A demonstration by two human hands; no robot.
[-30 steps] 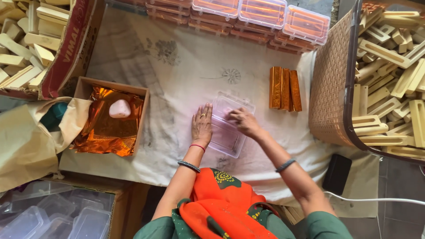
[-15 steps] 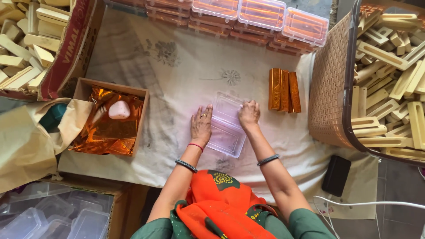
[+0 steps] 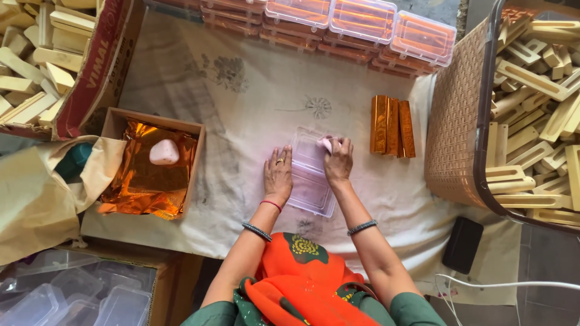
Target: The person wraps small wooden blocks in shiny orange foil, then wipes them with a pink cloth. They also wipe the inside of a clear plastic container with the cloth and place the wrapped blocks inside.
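From my remote seat I see the right hand (image 3: 338, 162) has slid up from the middle of the clear box (image 3: 311, 174) to its far right corner, where the fingers now pinch a small pink cloth (image 3: 327, 142) against the plastic. The left hand (image 3: 278, 174) has not shifted: it lies flat and open on the white sheet (image 3: 254, 102), its grip holding nothing, fingertips touching the box's left edge. The box itself lies open on the sheet between the two hands, in the same place as half a second ago.

Counting what I can: one open clear box, one pink cloth, three foil-wrapped bars (image 3: 393, 125) lying side by side just right of the right hand. One cardboard box (image 3: 112, 124) at the left holds orange foil (image 3: 145, 181) and one pale pink lump (image 3: 164, 152). Along the far edge stand stacks of lidded boxes (image 3: 361, 18) filled with orange; three lids show on top, the lower ones I cannot count. A basket (image 3: 456, 121) at the right holds many wooden pieces (image 3: 534, 78).
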